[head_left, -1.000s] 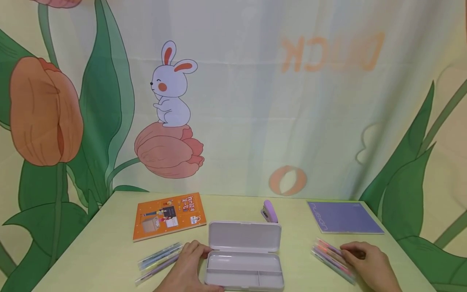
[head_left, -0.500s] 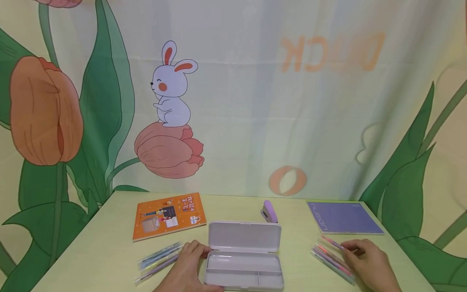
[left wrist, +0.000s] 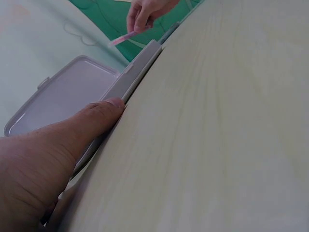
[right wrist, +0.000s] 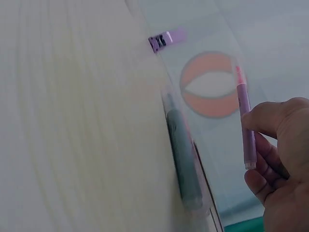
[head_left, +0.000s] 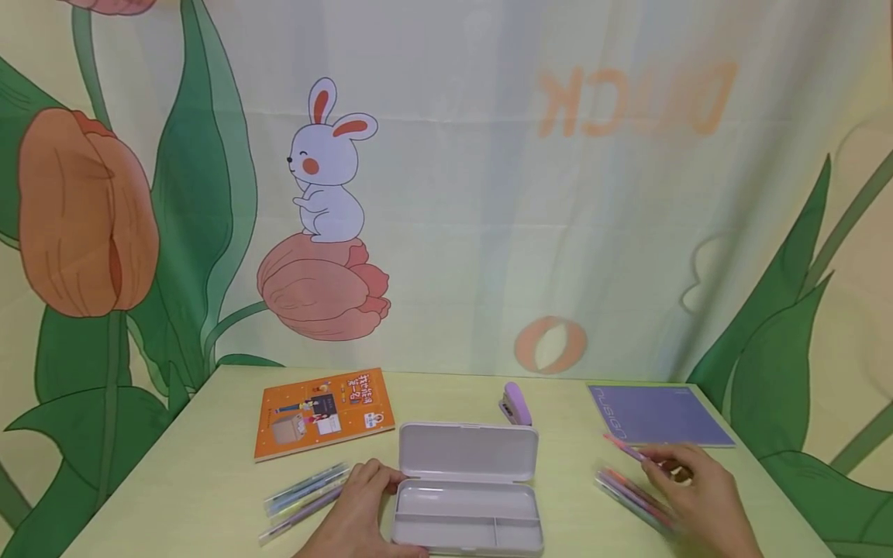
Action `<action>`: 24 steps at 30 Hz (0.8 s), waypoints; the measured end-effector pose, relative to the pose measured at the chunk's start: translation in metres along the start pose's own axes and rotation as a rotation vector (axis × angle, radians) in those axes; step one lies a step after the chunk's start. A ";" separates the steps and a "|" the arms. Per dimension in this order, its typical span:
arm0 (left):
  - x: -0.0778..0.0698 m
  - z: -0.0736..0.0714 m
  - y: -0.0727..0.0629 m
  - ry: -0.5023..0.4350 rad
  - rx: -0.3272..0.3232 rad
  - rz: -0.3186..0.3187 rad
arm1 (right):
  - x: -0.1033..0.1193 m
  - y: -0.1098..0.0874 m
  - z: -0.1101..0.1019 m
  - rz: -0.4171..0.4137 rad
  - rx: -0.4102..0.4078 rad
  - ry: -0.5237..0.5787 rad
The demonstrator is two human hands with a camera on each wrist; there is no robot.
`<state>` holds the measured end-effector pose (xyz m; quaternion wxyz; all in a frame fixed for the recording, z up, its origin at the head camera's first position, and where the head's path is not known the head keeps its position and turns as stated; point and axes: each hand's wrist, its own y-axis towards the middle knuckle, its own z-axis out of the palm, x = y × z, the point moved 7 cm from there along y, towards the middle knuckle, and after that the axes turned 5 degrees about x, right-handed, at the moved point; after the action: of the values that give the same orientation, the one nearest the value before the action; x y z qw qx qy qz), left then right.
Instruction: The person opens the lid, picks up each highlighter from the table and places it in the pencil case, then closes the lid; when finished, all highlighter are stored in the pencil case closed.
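My left hand (head_left: 356, 508) holds the left end of an open grey pencil case (head_left: 467, 453). In the left wrist view, its thumb (left wrist: 104, 116) lies along the case's front edge. The case's lid stands up at the back, and its divided tray holds nothing. On the right, my right hand (head_left: 701, 492) pinches a purple marker (right wrist: 245, 121) with a pink tip under a clear cap, raised above the other markers. Below that hand, several markers (head_left: 631, 496) lie side by side on the table, their near ends partly hidden by it.
Left of the case lies a row of several pens (head_left: 303, 496) in blue, yellow and purple. Behind are an orange book (head_left: 324, 415), a purple stapler (head_left: 516, 404) and a blue-purple notebook (head_left: 663, 416). A printed curtain (head_left: 446, 194) hangs behind the table.
My right hand has lifted the purple marker off the row and moved it up and away from the other markers. The left hand and the case have stayed put.
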<state>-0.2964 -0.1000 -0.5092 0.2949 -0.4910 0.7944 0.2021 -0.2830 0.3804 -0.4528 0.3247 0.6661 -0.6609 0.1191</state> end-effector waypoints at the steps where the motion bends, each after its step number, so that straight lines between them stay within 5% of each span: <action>1: 0.000 0.000 0.000 -0.005 0.005 -0.010 | 0.006 -0.001 0.000 -0.023 -0.015 0.007; 11: 0.000 0.002 0.003 0.010 0.011 -0.017 | 0.071 -0.008 0.001 -0.265 -0.143 0.080; 24: 0.002 0.001 0.000 0.024 0.006 -0.020 | 0.139 -0.007 0.040 -0.436 -0.041 0.205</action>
<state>-0.2968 -0.1009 -0.5108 0.2888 -0.5004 0.7936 0.1910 -0.2740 0.2444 -0.4035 0.4215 0.7708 -0.4672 0.0996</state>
